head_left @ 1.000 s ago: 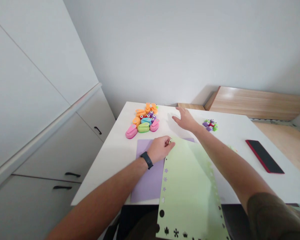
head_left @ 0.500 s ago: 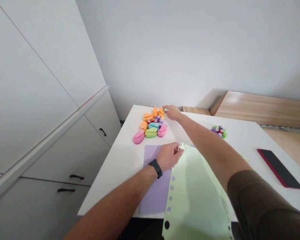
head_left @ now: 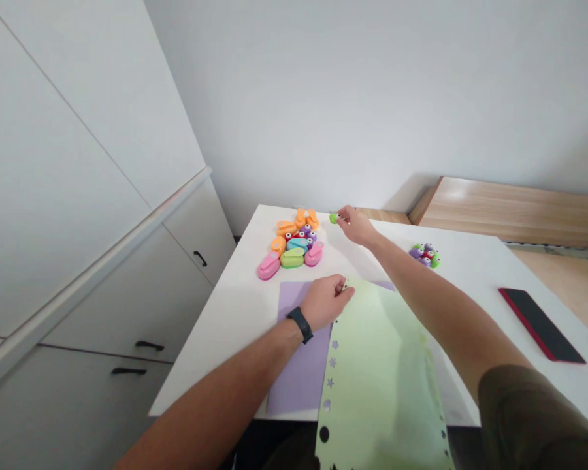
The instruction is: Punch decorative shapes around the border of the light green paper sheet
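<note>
right hand pinches a small green craft punch, left hand clenched on the pale green punched paper

the punch sits at 9 o'clock off the right fingertips, too small to read its long axis; the paper runs from the left hand toward 6 o'clock, over a lilac sheet. a pile of colourful craft punches lies at 9 o'clock from the right hand, a purple-and-green punch cluster at 3, a phone farther out.
</note>
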A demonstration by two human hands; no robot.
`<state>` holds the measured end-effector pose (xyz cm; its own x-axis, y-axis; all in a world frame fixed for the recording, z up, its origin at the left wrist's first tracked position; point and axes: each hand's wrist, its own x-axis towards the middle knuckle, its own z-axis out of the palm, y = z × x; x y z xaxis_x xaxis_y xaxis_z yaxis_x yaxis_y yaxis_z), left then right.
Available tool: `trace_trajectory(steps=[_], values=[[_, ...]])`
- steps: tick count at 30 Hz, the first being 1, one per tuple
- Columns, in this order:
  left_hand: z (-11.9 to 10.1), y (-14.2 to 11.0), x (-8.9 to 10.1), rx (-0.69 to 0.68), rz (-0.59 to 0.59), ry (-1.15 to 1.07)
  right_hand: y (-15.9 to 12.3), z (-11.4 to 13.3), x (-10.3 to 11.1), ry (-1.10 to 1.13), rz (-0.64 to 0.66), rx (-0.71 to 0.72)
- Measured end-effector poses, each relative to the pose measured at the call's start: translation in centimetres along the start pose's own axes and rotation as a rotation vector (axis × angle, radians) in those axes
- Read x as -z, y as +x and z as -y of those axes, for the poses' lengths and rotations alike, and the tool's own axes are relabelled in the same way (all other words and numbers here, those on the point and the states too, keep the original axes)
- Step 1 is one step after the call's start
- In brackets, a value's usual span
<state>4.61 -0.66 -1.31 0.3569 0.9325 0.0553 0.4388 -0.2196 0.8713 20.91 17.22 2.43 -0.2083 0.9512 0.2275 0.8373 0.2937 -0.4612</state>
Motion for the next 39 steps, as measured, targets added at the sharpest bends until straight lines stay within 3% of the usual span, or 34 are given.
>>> trace_trajectory(steps=[2,4,8,13,19,26,39], values=[[-0.2,0.0,0.1,-0.003,-0.009,-0.008,-2.7,-0.1,1.4,0.068,-0.031,0.008],[-0.3,0.0,0.1,-0.005,-0.015,-0.026,-5.8,-0.1,2.6,0.279,-0.065,-0.006],[-0.3,0.1,0.0,0.007,-0.03,-0.083,-11.8,-0.3,4.3,0.591,-0.032,-0.029],[-0.2,0.1,-0.1,-0.002,-0.019,-0.105,-16.4,-1.4,4.5,0.689,0.029,-0.087],[-0.4,0.0,-0.2,-0.014,-0.018,-0.101,-17.7,-2.2,4.2,0.622,0.045,-0.043],[-0.3,0.0,-0.5,0.013,0.004,-0.079,-18.1,-1.2,4.7,0.472,0.073,-0.002],[0.1,0.0,-0.7,0.015,0.051,-0.16,-18.7,-0.8,4.4,0.408,0.204,0.021]])
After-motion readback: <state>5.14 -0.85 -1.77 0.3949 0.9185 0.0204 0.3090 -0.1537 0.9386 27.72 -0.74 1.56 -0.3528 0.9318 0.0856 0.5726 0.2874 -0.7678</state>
